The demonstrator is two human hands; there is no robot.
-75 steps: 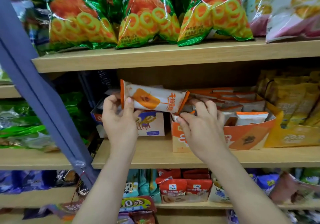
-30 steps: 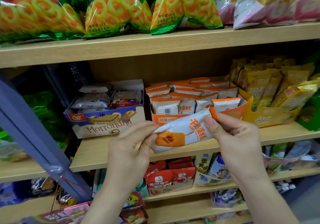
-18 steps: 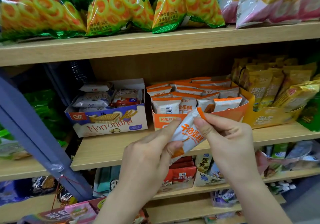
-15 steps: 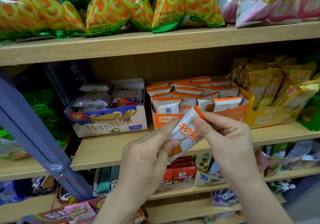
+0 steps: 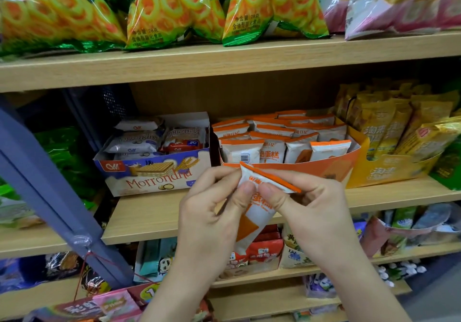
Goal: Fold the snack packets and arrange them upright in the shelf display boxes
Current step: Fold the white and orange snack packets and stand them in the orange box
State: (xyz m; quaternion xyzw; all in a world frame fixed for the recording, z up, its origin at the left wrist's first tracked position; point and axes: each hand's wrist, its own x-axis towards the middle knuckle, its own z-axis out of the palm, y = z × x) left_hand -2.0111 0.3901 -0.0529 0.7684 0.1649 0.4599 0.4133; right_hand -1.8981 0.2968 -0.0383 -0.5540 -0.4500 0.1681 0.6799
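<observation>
Since the frame half a second ago the white-and-orange packet (image 5: 254, 218) has swung from a slant to nearly upright, with its orange-edged seam now at the top. The two thumbs have also drawn side by side on its front. The left hand (image 5: 212, 219) pinches the packet's upper left part between thumb and curled fingers. The right hand (image 5: 309, 209) clamps the upper right, with its thumb pressed just under the seam and its fingers curled behind.

The packet is held in the air in front of the middle shelf (image 5: 154, 218), and its top corner overlaps the front wall of the orange display box (image 5: 331, 169). In that box, rows of matching packets (image 5: 273, 147) stand upright.

Just left of it sits a white-and-blue wafer box (image 5: 154, 175), and just right a yellow box (image 5: 389, 173) of upright yellow packets. Green ring-snack bags (image 5: 169, 14) line the shelf above. A blue post (image 5: 37, 179) slants across the left.
</observation>
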